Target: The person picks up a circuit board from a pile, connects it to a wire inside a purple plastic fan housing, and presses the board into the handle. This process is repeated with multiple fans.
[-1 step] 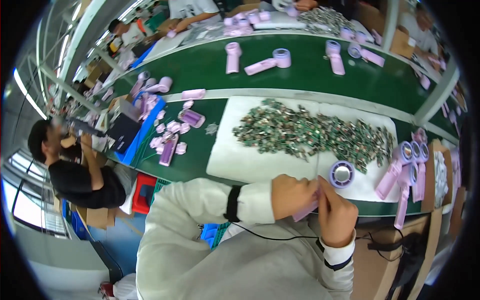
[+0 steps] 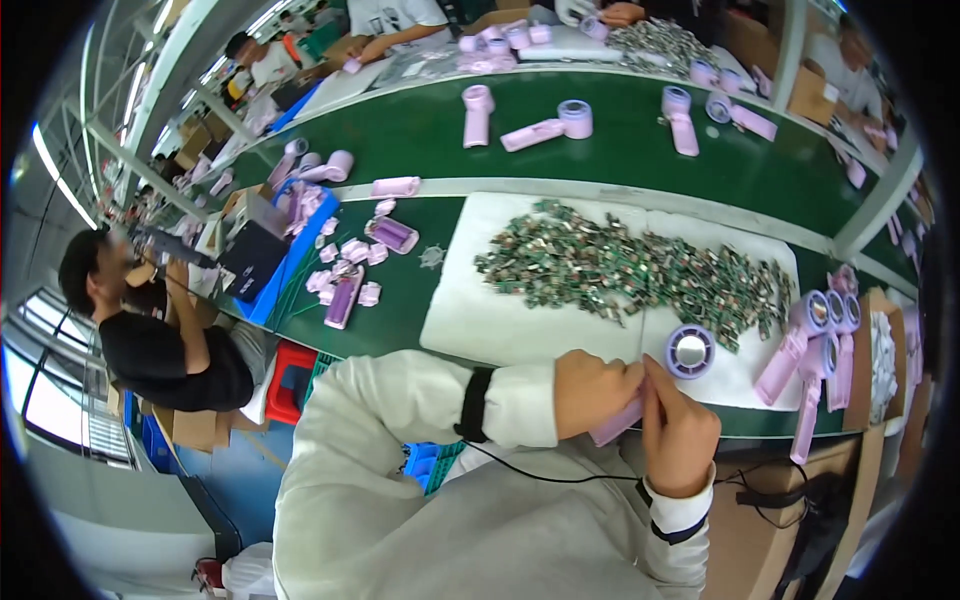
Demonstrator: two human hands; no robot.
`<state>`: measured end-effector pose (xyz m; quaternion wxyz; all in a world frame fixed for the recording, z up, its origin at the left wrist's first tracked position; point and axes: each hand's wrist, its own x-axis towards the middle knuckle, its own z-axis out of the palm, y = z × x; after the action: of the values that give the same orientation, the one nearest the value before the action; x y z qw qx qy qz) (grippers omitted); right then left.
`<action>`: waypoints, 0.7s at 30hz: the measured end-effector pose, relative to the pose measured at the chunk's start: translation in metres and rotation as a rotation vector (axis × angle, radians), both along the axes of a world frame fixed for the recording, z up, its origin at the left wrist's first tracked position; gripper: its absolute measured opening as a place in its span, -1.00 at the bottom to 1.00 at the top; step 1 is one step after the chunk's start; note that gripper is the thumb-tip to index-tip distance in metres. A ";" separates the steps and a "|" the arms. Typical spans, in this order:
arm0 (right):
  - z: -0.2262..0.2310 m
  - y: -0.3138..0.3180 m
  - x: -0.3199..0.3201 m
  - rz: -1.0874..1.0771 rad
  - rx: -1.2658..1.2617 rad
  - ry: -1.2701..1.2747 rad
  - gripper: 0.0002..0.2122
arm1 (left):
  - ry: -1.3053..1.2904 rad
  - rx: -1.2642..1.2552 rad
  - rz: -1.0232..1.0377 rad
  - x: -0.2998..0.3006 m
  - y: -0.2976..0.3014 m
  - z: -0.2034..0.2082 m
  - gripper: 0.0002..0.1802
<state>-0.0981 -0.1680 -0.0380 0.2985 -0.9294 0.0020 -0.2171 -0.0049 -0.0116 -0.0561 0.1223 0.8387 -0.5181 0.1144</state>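
Both of my hands meet at the front edge of the bench over a pink handheld fan. Its round lilac head (image 2: 690, 352) appears just beyond my fingers, over the white mat (image 2: 560, 345). Part of its pink handle (image 2: 618, 424) shows beneath my hands; the join between handle and head is hidden. My left hand (image 2: 592, 395) is curled around the handle from the left. My right hand (image 2: 680, 430) is closed, thumb and fingertips pressed together against the fan. Whether a small part sits in those fingertips cannot be made out. A heap of green circuit boards (image 2: 630, 270) lies on the mat.
Several pink fans (image 2: 815, 345) are stacked at the right, beside a cardboard box (image 2: 880, 360). Pink plastic parts (image 2: 350, 270) lie at the left near a blue tray (image 2: 290, 265). More fans (image 2: 575, 120) rest on the green belt (image 2: 400, 140). A co-worker (image 2: 170, 350) sits at the left.
The whole view has shifted slightly, so things appear a little further right. My hands keep nearly the same hold on the fan.
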 end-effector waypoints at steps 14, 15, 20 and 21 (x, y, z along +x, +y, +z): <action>0.007 0.001 0.011 0.059 0.017 0.124 -0.78 | -0.014 0.111 -0.203 0.022 0.004 0.010 -0.80; 0.006 0.004 0.010 0.042 0.029 0.106 -0.80 | 0.003 0.067 -0.180 0.023 0.007 0.009 -0.80; 0.010 0.009 0.009 0.043 0.047 0.145 -0.86 | 0.109 0.042 -0.131 0.021 0.022 0.010 -0.76; 0.009 0.009 0.010 0.053 0.067 0.127 -0.87 | 0.111 0.047 -0.135 0.020 0.024 0.010 -0.76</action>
<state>-0.0886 -0.1591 -0.0287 0.3345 -0.9305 0.0037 -0.1495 0.0156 0.0126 -0.0464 0.1385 0.8095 -0.5686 0.0469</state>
